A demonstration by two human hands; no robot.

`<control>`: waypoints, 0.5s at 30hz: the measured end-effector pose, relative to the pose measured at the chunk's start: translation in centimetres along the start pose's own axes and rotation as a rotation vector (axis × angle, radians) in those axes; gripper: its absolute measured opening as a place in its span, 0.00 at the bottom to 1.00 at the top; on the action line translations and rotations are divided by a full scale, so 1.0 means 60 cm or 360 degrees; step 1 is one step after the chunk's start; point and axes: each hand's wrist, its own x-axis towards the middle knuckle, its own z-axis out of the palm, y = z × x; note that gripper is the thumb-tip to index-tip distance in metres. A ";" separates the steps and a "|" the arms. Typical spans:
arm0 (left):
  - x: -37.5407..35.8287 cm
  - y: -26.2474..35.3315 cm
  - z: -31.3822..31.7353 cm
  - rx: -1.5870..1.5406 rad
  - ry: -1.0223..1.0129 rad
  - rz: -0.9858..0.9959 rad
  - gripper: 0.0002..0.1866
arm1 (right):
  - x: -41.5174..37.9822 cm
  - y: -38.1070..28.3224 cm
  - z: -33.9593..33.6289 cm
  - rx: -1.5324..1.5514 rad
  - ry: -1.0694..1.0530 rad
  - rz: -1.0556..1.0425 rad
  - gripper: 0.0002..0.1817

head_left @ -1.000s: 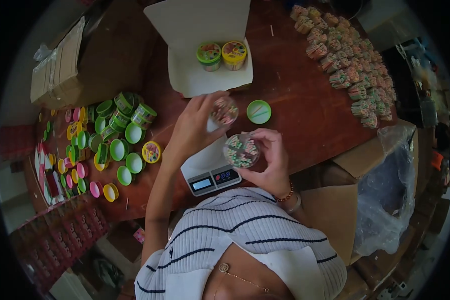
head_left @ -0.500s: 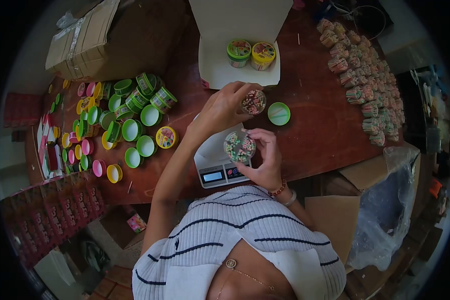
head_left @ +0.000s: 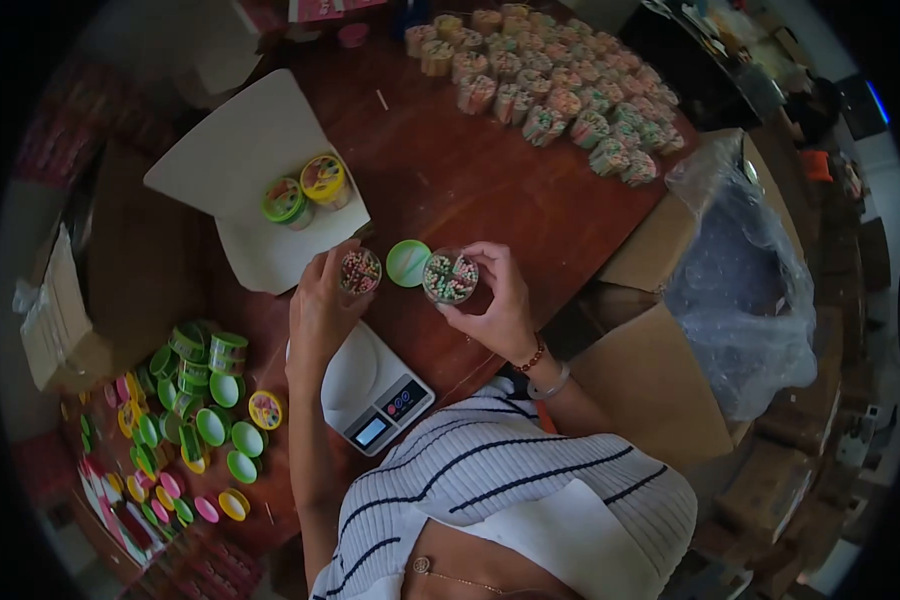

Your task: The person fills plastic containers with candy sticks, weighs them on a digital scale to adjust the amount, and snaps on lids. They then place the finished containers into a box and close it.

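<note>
"What are we seeing from here?"

"A person at a red-brown table (head_left: 470,180) holds a cup in each hand, sticks on end inside. The left hand (head_left: 320,305) has partly curled fingers about a small clear cup (head_left: 360,271); its thumb is hard to make out. The right hand (head_left: 500,305) spreads thumb and fingers to a wider clear cup's (head_left: 450,276) width, gripping opposite sides."

"And around them?"

"A shallow green dish (head_left: 408,263), a thin stick in it, lies between the cups. A digital scale (head_left: 375,392) sits nearer the body, display lit, figures too small to read. Beyond the left hand, an open white box (head_left: 242,245) bears a green-lidded tub (head_left: 286,203) and a yellow-lidded tub (head_left: 325,181); bundled sticks (head_left: 570,90) crowd the far side."

"Which stage is this?"

"Handling two filled cups side by side, I'd judge; neither rests on the scale."

"What does a move from here call for?"

"Level wrists and light, even pressure, I'd say: tilt either open cup and sticks could slide out."
</note>
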 end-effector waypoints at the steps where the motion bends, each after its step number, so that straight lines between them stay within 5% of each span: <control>1: 0.005 -0.002 0.006 0.0069 -0.0042 -0.0045 0.36 | 0.002 0.011 -0.005 -0.0027 0.0086 0.0059 0.41; 5: 0.003 -0.011 0.009 0.0232 -0.0076 -0.0013 0.36 | 0.024 0.078 -0.031 -0.0103 0.0501 0.0213 0.38; 10: -0.001 0.051 -0.063 0.0494 -0.0174 0.0008 0.33 | 0.072 0.097 -0.116 -0.0016 0.0144 0.0181 0.41; 15: 0.042 0.102 -0.125 0.0518 -0.0238 0.0077 0.30 | 0.228 0.155 -0.318 0.0180 0.1197 -0.0106 0.16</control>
